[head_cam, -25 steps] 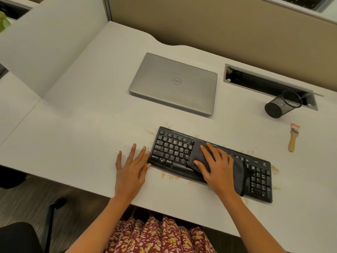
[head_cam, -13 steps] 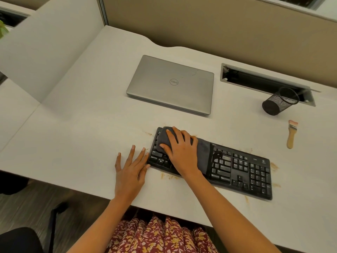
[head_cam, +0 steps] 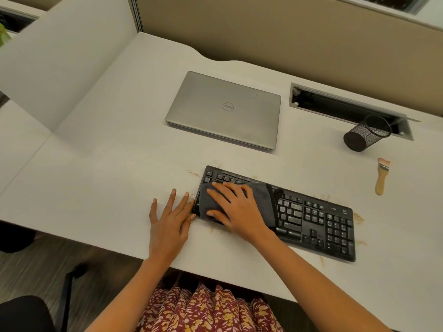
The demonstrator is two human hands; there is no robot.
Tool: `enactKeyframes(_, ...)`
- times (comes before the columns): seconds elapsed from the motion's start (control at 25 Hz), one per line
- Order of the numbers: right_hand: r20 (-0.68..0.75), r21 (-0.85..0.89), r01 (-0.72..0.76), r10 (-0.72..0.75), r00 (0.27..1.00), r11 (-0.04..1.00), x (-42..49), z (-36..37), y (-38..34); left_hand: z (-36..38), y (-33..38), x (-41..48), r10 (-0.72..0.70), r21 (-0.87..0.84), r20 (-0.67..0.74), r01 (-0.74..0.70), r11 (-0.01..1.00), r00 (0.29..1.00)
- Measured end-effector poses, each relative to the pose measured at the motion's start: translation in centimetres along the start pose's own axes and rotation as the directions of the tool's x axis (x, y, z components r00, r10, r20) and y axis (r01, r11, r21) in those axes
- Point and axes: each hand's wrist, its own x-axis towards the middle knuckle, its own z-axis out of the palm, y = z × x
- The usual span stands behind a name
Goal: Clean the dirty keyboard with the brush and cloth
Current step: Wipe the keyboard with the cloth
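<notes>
Black keyboard [head_cam: 311, 219] ringed by brown crumbs, grey cloth [head_cam: 263, 200] draped over.

An office cubicle: fabric partition panels [head_cam: 287, 37] rise behind the white desk [head_cam: 100, 168], with a closed laptop [head_cam: 223, 109] and mesh pen cup [head_cam: 364, 134] on that desk.

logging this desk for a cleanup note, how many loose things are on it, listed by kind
keyboard: 1
cloth: 1
brush: 1
laptop: 1
mesh pen cup: 1
total: 5
</notes>
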Motion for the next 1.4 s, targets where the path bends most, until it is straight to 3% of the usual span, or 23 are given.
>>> enactKeyframes(0.16,0.030,-0.052,0.104,-0.102,0.994,0.993,-3.9,-0.8,2.7,0.0,-0.1,0.0,0.000,0.008,0.012,0.000,1.000,1.000)
enactKeyframes(0.44,0.020,-0.070,-0.002,0.004,1.000,0.998,-7.9,-2.6,7.1,0.0,-0.1,0.0,-0.013,-0.052,0.015,0.014,0.999,1.000)
enactKeyframes(0.84,-0.008,-0.020,-0.045,0.044,0.999,0.999,0.3,-0.1,0.1,0.0,0.1,0.0,-0.012,-0.037,0.002,0.012,0.999,1.000)
enactKeyframes(1.2,-0.023,-0.049,-0.282,0.282,0.959,0.958,6.5,1.0,-0.7,0.1,0.0,0.0,-0.002,-0.022,-0.003,0.002,1.000,1.000)
enactKeyframes(1.4,-0.011,-0.015,-0.227,0.227,0.974,0.974,4.7,0.6,-0.5,0.0,0.2,0.0,0.008,-0.007,-0.006,-0.008,1.000,1.000)
